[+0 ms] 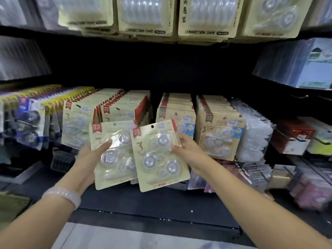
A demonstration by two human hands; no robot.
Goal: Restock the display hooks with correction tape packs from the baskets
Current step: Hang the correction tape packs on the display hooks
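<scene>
Head view: your left hand (86,155) and right hand (188,151) each pinch a correction tape pack (159,155); miss the hang hole and it drops off the hook.

1. Your left hand (86,157) held one pack (115,155); your right hand (188,151) held a second pack (159,155), which overlapped the first one's right edge.
2. Behind both hands hung rows of packs (107,112) on hooks.
3. Right of your right hand hung further packs (219,128).
4. Above both hands hung larger packs (145,17).
</scene>
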